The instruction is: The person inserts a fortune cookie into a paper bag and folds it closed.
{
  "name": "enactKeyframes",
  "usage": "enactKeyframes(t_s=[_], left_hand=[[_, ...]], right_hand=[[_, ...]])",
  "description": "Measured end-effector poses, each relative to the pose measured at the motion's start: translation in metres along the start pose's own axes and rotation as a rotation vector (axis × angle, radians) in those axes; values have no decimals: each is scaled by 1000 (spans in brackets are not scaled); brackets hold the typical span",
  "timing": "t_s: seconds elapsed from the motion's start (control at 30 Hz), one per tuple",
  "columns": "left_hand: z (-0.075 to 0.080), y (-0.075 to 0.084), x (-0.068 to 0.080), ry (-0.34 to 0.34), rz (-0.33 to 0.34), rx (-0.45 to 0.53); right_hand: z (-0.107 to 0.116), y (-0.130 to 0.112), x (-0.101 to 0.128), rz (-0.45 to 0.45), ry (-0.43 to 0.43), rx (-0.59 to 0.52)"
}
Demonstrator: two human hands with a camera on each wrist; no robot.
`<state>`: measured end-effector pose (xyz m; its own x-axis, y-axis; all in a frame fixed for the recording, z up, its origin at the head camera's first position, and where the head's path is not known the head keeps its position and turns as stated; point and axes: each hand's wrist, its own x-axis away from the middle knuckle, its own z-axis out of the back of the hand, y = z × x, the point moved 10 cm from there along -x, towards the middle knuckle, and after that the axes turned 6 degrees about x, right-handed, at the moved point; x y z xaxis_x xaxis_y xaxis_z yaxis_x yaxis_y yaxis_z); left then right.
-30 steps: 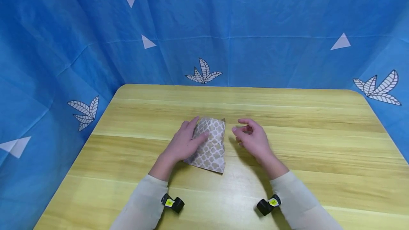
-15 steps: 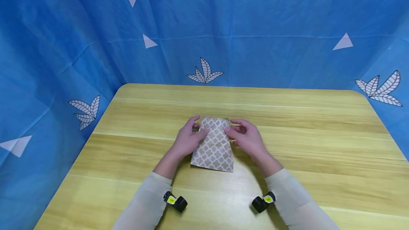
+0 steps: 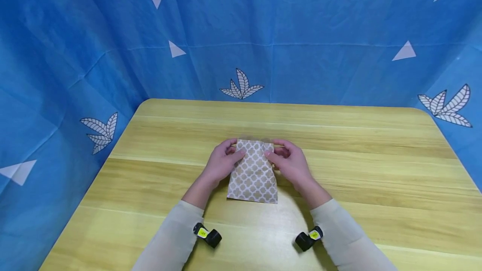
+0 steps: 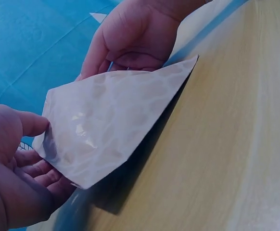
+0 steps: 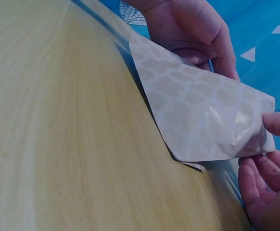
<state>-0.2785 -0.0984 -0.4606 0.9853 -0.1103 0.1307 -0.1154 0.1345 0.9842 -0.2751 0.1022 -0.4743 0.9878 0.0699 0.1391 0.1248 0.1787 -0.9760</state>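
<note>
A paper bag (image 3: 253, 172) sits at the centre of the frame, on the middle of the worktop (image 3: 369, 170). The left hand (image 3: 221, 163) lies at the bag's upper left corner and the right hand (image 3: 290, 163) at its upper right corner, each pinching the far edge, so the bag is between them. Its near edge is toward the bottom of the frame. A backdrop cloth (image 3: 263, 32) stands behind the worktop and along both sides.

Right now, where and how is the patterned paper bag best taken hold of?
At its far top corners, one from each side. The patterned paper bag is thin and tilted up off the table; the left hand and right hand already pinch those corners, thumbs on top.
</note>
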Motion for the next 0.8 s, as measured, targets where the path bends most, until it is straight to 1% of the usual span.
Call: enactKeyframes(t_s=[0.07,0.23,0.33,0.5,0.6,0.73,0.8], left_hand=[[-1,1,0,-9,-9,30],[-2,9,1,-13,-44,69],[-2,16,2,-7,-91,74],[0,33,5,51,-202,31],[2,42,8,94,-249,4],[5,51,12,143,-300,10],[5,56,14,158,-328,24]], right_hand=[[2,-2,1,17,14,-12],[9,-8,3,51,59,-51],[14,-15,5,91,87,-68],[23,-30,8,193,124,-45],[27,-37,10,245,152,-39],[32,-47,14,295,200,-64],[34,-53,17,321,219,-82]])
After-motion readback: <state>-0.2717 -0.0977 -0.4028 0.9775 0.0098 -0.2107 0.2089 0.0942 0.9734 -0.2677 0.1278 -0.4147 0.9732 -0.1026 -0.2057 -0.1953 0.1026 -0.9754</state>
